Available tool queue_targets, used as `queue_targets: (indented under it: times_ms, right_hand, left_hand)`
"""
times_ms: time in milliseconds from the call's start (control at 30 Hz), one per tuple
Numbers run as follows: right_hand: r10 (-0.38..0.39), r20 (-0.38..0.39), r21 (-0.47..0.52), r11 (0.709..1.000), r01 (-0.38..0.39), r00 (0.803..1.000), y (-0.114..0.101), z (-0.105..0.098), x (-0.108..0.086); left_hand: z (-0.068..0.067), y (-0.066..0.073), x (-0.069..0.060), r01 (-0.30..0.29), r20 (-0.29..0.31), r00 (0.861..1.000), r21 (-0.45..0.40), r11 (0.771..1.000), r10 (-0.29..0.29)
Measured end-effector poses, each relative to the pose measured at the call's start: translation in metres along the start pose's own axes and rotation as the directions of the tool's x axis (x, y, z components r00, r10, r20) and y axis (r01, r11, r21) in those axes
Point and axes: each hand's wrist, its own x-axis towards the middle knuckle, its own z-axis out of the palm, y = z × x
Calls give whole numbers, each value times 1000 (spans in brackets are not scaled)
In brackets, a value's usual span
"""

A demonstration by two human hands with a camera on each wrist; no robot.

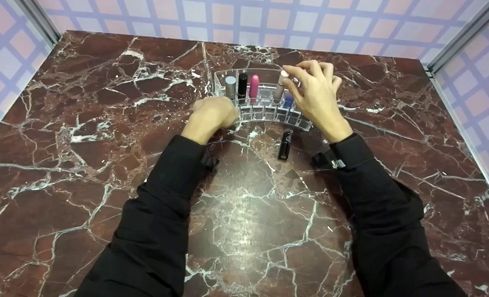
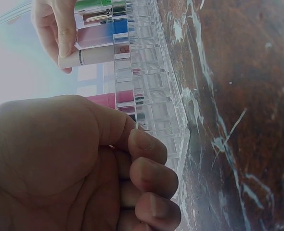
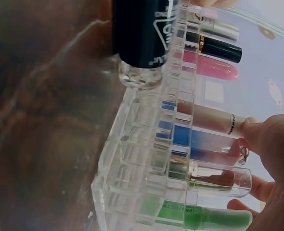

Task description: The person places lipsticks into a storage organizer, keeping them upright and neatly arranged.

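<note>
A clear curved lipstick organizer (image 1: 265,113) stands on the table with several cosmetics upright in it. My left hand (image 1: 215,112) is at its left end, fingers curled, thumb and forefinger pinching the edge. My right hand (image 1: 319,93) pinches the white cap of a pale lip gloss tube (image 1: 280,86) between thumb and forefinger. The tube's lower end sits in a back-row slot. Left of it stand a pink lipstick (image 1: 254,87), a black lipstick (image 1: 242,85) and a silver one (image 1: 230,86). Beside it are a blue-based tube (image 3: 204,144), a clear-capped lipstick (image 3: 219,178) and a green tube (image 3: 204,216).
A black tube (image 1: 285,144) with a clear end lies on the marbled table (image 1: 244,231), in front of the organizer. Checkered panels (image 1: 265,20) border the table at the back and sides.
</note>
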Motion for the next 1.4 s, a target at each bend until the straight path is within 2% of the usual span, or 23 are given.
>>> queue_targets:
  times_ms: [233, 467, 600, 800, 1133, 1267, 1400]
  right_hand:
    - [6, -4, -1, 1000, -6, 1000, 0, 2, 0]
    - [-3, -15, -14, 1000, 3, 1000, 0, 4, 0]
    - [3, -1, -10, 1000, -3, 1000, 0, 1, 0]
    - [24, 14, 22, 999, -24, 1000, -2, -9, 0]
    - [3, -82, 109, 994, 6, 997, 8, -36, 1]
    - [46, -75, 126, 991, -36, 996, 16, -43, 0]
    - [72, -65, 87, 994, -66, 995, 26, -46, -5]
  left_hand:
    - [0, 0, -1, -3, 0, 1000, -2, 1000, 3]
    - [3, -4, -1, -33, -40, 999, -6, 999, 33]
    - [3, -4, -1, -35, -40, 999, -6, 999, 35]
    - [3, -4, -1, -34, -39, 999, -11, 999, 34]
    - [3, -3, -1, -25, -37, 999, -13, 1000, 24]
    - [2, -2, 0, -11, -31, 999, -8, 1000, 11]
    - [2, -1, 1, 0, -31, 1000, -13, 1000, -1]
